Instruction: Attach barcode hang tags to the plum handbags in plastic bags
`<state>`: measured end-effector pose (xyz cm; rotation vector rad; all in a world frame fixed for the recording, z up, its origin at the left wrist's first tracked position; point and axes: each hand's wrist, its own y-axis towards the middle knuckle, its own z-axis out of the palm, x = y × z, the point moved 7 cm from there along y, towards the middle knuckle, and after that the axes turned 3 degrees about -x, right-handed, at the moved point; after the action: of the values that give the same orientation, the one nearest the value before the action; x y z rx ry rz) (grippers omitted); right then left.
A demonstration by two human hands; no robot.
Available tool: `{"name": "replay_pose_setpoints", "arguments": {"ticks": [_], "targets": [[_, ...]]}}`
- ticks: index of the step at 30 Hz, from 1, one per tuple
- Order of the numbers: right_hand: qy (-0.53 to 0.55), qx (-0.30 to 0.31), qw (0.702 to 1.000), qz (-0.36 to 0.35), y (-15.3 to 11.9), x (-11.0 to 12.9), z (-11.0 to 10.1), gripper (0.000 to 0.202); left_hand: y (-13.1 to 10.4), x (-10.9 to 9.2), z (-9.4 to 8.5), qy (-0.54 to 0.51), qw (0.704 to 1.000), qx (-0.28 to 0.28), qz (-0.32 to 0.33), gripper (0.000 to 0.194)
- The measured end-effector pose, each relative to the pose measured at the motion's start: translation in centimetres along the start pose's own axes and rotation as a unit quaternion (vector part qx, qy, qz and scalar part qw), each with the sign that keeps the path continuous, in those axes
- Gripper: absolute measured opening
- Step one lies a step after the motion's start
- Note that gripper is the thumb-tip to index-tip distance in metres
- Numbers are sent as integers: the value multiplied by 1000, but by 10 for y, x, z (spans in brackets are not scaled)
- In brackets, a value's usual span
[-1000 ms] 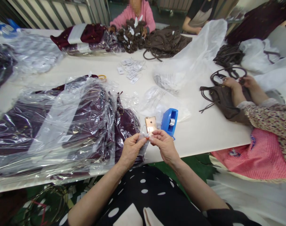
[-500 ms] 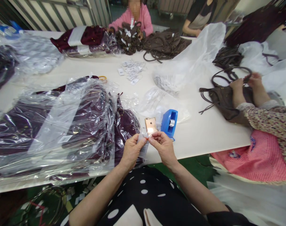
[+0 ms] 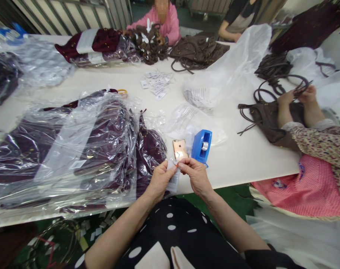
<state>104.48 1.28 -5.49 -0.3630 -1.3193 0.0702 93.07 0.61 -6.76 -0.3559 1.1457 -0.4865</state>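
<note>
Close to the table's front edge, my left hand (image 3: 159, 181) is closed in a pinch on a white barcode tag (image 3: 173, 181), which hangs down between my hands. My right hand (image 3: 197, 175) meets it fingertip to fingertip, pinching a tiny orange piece (image 3: 177, 164) at the tag's top; its exact kind is too small to make out. Just beyond my fingers lie a gold phone (image 3: 180, 148) and a blue tape dispenser (image 3: 198, 148). To the left, a dark maroon bag in clear plastic (image 3: 149, 147) lies beside my left hand.
More plastic-wrapped maroon bags (image 3: 102, 145) cover the table's left side. Loose tags (image 3: 158, 83) and a clear plastic bag of papers (image 3: 199, 99) lie ahead. On the right, a co-worker's hands (image 3: 308, 98) hold a brown handbag (image 3: 273, 123). Others work across the table (image 3: 228, 164).
My pinched fingers have shifted slightly to the right, and the tag's barcode now shows more plainly. Across the table, the co-worker in pink has moved a brown bundle a little left.
</note>
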Motion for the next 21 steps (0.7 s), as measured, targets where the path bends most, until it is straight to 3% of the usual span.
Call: {"name": "replay_pose_setpoints", "arguments": {"ticks": [12,21], "targets": [[-107,13,989,-96,2,9,-12,7,4,5,5,-26,999,8,-46,24],[-284,35,906,-312,-14,38,-5,10,4,5,9,-66,993,19,-99,25]]}}
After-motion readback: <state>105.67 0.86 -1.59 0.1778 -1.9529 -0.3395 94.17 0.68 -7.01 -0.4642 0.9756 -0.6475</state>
